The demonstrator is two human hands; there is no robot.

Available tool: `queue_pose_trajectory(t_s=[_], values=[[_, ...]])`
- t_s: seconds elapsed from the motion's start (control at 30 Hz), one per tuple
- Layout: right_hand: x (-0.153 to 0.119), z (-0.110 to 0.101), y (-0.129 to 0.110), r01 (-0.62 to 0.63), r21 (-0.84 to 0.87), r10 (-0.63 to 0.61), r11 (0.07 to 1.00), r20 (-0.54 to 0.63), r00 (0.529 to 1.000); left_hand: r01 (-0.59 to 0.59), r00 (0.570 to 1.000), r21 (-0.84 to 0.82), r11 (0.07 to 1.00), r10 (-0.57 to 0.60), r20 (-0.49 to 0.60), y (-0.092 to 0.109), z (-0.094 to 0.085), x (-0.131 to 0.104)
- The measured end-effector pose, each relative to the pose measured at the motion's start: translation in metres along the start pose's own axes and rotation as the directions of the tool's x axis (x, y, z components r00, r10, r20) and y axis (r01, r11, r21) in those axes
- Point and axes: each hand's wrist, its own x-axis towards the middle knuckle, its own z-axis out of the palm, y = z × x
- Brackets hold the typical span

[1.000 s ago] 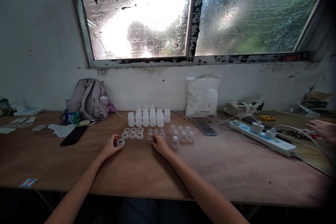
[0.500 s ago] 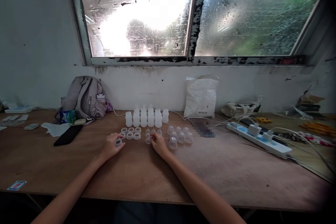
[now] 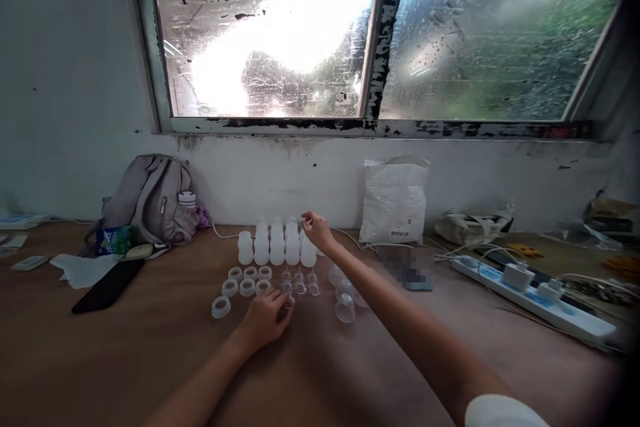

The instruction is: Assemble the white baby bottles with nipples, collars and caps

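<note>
My left hand [image 3: 267, 317] rests on the table with curled fingers on a small clear bottle teat [image 3: 289, 304], partly hidden by them. It lies at the front of several clear teats [image 3: 299, 287]. Left of it are several white screw rings [image 3: 247, 287], one ring [image 3: 221, 307] set apart in front. My right hand [image 3: 317, 229] is raised over the right end of the rows of frosted baby bottles [image 3: 277, 251]. Its thumb and fingers are pinched together; what they hold, if anything, is too small to make out. Clear dome caps [image 3: 345, 309] stand partly behind my right forearm.
A grey backpack [image 3: 159, 203] and a black phone-like slab [image 3: 108, 287] lie to the left. A white plastic package [image 3: 395, 203] leans on the wall. At right are a power strip [image 3: 533, 307] with plugs and cables, and a white bag [image 3: 473, 221].
My left hand has left a ring on the table and moved right to the teats. My right hand has gone from the teats up and back to the bottles.
</note>
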Motion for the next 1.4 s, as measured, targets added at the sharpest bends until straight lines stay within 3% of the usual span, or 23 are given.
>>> queue_pose_trajectory(t_s=[0.17,0.33,0.47,0.6,0.7,0.77,0.8,0.87,0.93,1.0,1.07,1.1,1.17,1.27,1.33,1.4], values=[[0.059,0.018,-0.002,-0.075,-0.157,0.103,0.985,0.178,0.979,0.042,0.999,-0.017,0.999,-0.043,-0.024,-0.005,-0.005,0.002],[0.073,0.04,-0.004,-0.107,-0.253,0.18,0.962,0.285,0.941,0.042,0.999,-0.021,0.999,-0.042,-0.022,-0.009,-0.008,0.005],[0.068,0.042,-0.008,-0.123,-0.266,0.194,0.956,0.263,0.945,0.043,0.998,-0.05,0.998,-0.045,-0.039,-0.012,-0.012,0.005],[0.062,0.016,-0.015,-0.143,-0.243,0.18,0.959,0.136,0.974,0.022,0.989,-0.083,0.996,-0.034,-0.145,-0.015,-0.015,0.005],[0.047,-0.018,-0.023,-0.096,-0.074,0.084,0.993,-0.157,0.984,-0.035,0.974,-0.053,0.998,0.022,-0.224,-0.015,-0.014,0.004],[0.025,-0.039,-0.027,-0.011,0.078,0.037,0.997,-0.342,0.939,-0.043,0.95,-0.012,0.999,0.037,-0.31,-0.013,-0.013,0.002],[0.009,-0.046,-0.029,0.02,0.148,0.038,0.989,-0.376,0.926,-0.029,0.929,0.01,1.0,0.031,-0.368,-0.011,-0.012,0.002],[-0.029,-0.053,-0.03,0.022,0.296,0.084,0.955,-0.34,0.937,0.023,0.875,0.051,0.998,0.005,-0.484,-0.005,-0.013,0.002],[-0.07,-0.051,-0.03,-0.024,0.453,0.132,0.891,-0.209,0.969,0.069,0.861,0.084,0.994,-0.017,-0.509,0.004,-0.015,0.007],[-0.106,-0.043,-0.027,-0.102,0.548,0.172,0.83,-0.077,0.982,0.102,0.917,0.072,0.992,-0.066,-0.392,0.016,-0.017,0.014],[-0.13,-0.036,-0.022,-0.139,0.578,0.192,0.804,-0.032,0.981,0.164,0.972,0.009,0.986,-0.16,-0.173,0.029,-0.016,0.022],[-0.137,-0.035,-0.019,-0.135,0.549,0.189,0.825,-0.043,0.981,0.21,0.975,-0.015,0.978,-0.21,-0.071,0.036,-0.015,0.026],[-0.141,-0.036,-0.012,-0.102,0.43,0.149,0.897,-0.076,0.986,0.295,0.955,-0.021,0.955,-0.295,0.031,0.047,-0.009,0.032],[-0.137,-0.044,-0.002,-0.108,0.234,0.137,0.966,-0.108,0.985,0.347,0.937,-0.091,0.933,-0.342,0.064,0.057,0.003,0.037],[-0.134,-0.048,0.001,-0.115,0.192,0.137,0.975,-0.109,0.985,0.367,0.929,-0.271,0.89,-0.337,0.153,0.059,0.01,0.038],[-0.134,-0.051,0.001,-0.078,0.213,0.101,0.974,-0.101,0.99,0.427,0.903,-0.496,0.756,-0.324,0.283,0.06,0.014,0.036]])
